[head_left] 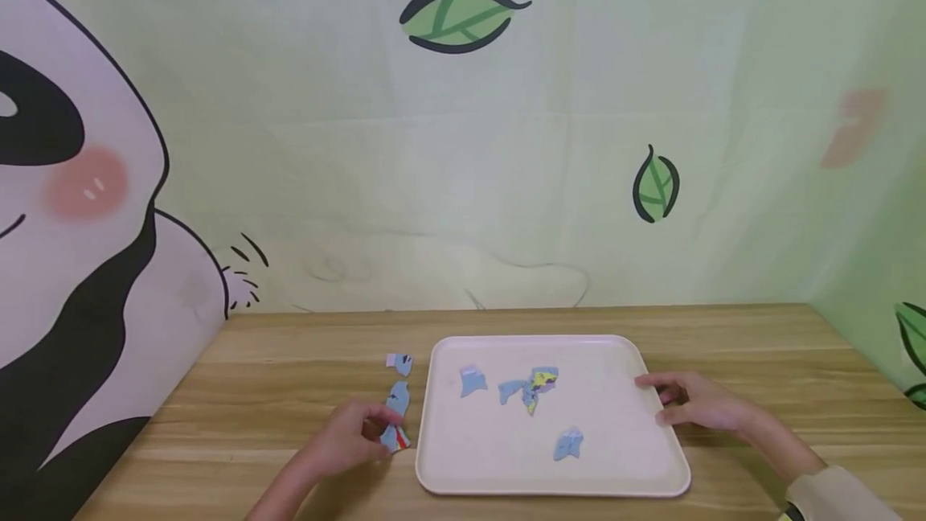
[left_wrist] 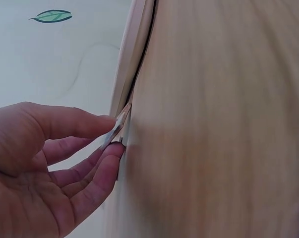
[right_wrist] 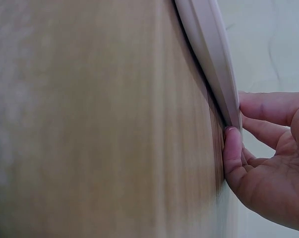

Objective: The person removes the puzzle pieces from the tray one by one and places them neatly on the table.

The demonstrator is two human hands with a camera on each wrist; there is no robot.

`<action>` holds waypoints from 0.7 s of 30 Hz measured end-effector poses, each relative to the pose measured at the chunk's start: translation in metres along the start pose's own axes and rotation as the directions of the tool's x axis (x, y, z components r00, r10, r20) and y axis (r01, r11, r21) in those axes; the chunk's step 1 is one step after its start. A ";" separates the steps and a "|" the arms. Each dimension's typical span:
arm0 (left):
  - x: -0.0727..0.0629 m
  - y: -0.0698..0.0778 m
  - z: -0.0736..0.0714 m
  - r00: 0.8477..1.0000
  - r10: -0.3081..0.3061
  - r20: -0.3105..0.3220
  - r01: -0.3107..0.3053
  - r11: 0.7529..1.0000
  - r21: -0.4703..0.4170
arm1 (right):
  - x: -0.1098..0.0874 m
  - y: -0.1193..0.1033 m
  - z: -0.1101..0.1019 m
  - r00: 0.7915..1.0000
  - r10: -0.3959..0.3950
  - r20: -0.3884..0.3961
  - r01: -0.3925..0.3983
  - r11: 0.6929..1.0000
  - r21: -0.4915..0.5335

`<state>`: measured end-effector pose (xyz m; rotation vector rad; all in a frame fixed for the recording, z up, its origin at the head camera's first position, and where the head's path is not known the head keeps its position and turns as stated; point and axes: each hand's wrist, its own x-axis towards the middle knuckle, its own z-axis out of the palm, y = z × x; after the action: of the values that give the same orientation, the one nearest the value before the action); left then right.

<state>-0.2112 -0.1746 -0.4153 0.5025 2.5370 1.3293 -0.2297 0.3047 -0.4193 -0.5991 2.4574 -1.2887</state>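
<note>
On the table left of the white tray (head_left: 615,457), my left hand (head_left: 346,438) pinches a blue puzzle piece with a red stripe (head_left: 396,439). The left wrist view shows this thin piece (left_wrist: 118,124) edge-on between thumb and fingers, tilted off the table. My right hand (head_left: 698,402) holds the tray's right rim, fingers over the edge and thumb at its side; the tray edge (right_wrist: 221,64) also shows in the right wrist view. Inside the tray lie a joined blue-and-yellow cluster (head_left: 544,380), a blue piece (head_left: 473,382) at left and another blue piece (head_left: 568,444) nearer the front.
Two more loose pieces lie left of the tray: a blue one (head_left: 398,398) just beyond my left fingers and a smaller one (head_left: 402,363) farther back. The wooden table (head_left: 289,360) ends against a wall hanging (head_left: 325,143) printed with a panda and leaves.
</note>
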 end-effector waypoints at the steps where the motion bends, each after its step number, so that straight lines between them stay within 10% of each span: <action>1: -0.001 0.001 -0.001 1.000 0.008 0.001 -0.008 1.000 0.009 | 0.000 0.000 0.000 1.000 0.000 -0.001 0.000 1.000 -0.001; 21: -0.005 0.014 0.004 0.996 0.081 -0.030 -0.080 0.997 0.022 | 0.001 0.002 -0.001 1.000 -0.009 0.006 0.009 1.000 -0.011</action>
<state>-0.2026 -0.1660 -0.4063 0.5989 2.5835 1.3492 -0.2314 0.3057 -0.4201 -0.6162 2.4613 -1.2752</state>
